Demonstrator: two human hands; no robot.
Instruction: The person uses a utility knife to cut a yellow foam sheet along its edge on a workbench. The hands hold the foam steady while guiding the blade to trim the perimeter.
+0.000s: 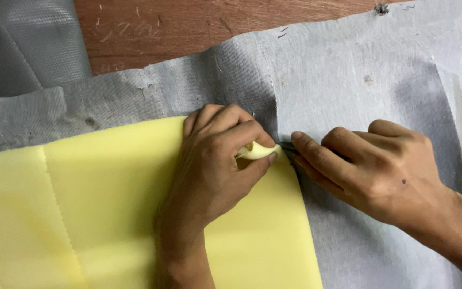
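— Pinching up the far right corner of the pale yellow foam sheet (108,203), is that what the left hand (215,160) is doing?

— Yes. Its grip is clenched on that corner, thumb and fingers curled tight, so the foam's edge lifts off the grey woven fabric (348,80) beneath it and the seam between them is exposed.

— And the right hand (380,166)?

— It lies just right of the corner, fingers extended toward the gap. Something thin and dark seems to sit under the fingertips, too hidden to name. Whether that grip is closed on anything, I cannot tell.

— Where does the foam lie?

— On the near left of the fabric, flat except for the raised corner. The fabric spreads over a reddish-brown wooden table (188,27), bare at the far edge.
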